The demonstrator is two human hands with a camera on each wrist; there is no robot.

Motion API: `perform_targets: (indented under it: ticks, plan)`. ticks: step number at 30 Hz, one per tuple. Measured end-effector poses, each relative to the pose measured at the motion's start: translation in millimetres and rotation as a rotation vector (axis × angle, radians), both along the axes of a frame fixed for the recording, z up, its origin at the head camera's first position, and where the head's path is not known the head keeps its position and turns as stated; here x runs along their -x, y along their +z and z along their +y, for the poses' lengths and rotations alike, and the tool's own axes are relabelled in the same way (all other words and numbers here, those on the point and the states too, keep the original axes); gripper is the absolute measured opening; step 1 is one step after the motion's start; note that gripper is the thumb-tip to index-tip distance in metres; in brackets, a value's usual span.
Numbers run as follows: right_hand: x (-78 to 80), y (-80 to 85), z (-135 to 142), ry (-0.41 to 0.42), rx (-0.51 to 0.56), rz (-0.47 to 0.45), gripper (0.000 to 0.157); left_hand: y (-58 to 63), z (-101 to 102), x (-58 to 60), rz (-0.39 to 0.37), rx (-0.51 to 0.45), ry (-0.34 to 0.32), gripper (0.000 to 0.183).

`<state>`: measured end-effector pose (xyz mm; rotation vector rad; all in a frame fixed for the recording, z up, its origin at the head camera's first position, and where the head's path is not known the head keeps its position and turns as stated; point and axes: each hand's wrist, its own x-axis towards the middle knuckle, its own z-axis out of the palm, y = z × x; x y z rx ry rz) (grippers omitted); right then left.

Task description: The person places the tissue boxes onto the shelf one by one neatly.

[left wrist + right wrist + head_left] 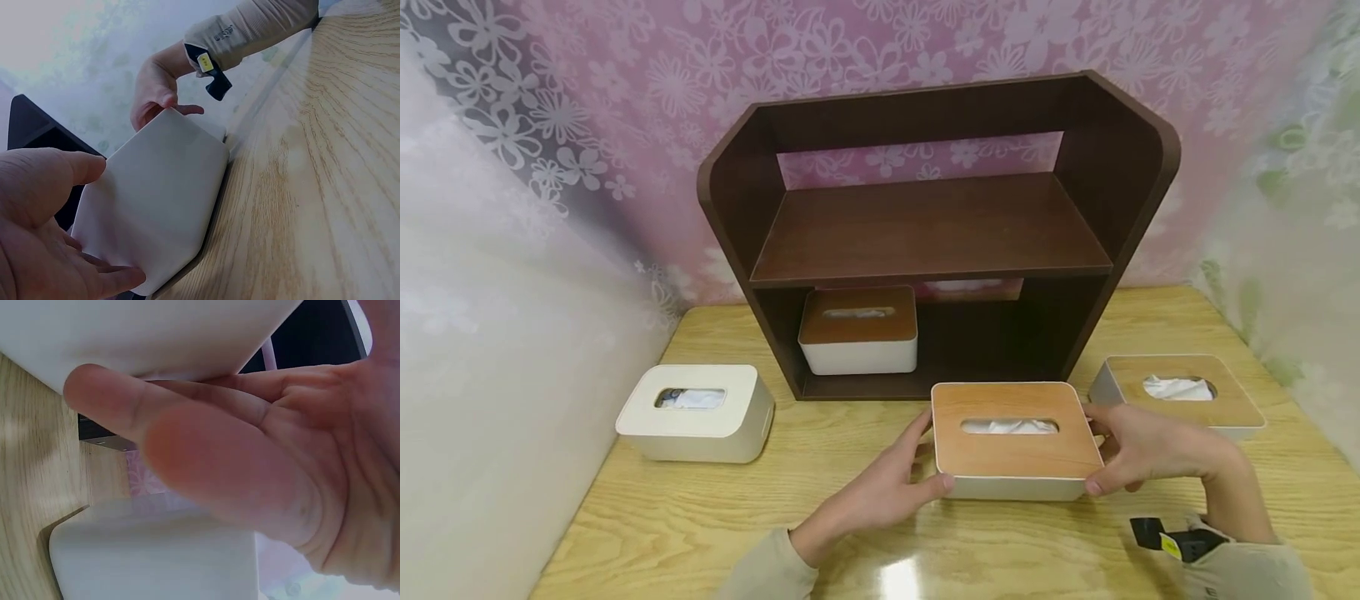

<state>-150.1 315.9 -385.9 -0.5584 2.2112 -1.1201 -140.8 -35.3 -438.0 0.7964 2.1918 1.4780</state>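
Note:
Between my two hands is a tissue box with a light brown wooden lid (1018,462) and white sides, in front of the shelf's lower right part. White tissue shows in its oval slot. My left hand (880,487) grips its left end, the thumb at the front corner and the fingers along the side. At the opposite end my right hand (1138,442) holds it, thumb at the front right corner. In the left wrist view, its white wall (156,194) lies between both hands, close over the table. The right wrist view shows my right fingers (103,397) against the white side.
A dark brown two-tier shelf (932,229) stands at the back. On its lower left sits a tissue box with a darker lid (859,329). An all-white tissue box (696,417) is at the table's left; another wood-topped tissue box (1183,387) stands right, behind my right hand.

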Motion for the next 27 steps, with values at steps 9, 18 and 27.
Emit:
perform_targets:
  ticks: [9,18,27]
  plan:
    - [0.8,-0.4,-2,0.028,0.026,0.066,0.079,1.4,-1,-0.2,-0.011,0.004,0.001,0.083]
    - [0.4,5.0,-13,-0.025,-0.001,0.126,0.089,0.3,-4,4.3,0.009,-0.066,-0.014,0.084]
    - [2.3,4.8,-18,-0.096,-0.059,0.179,0.094,-3.5,-7,12.6,-0.001,-0.055,0.011,0.084]
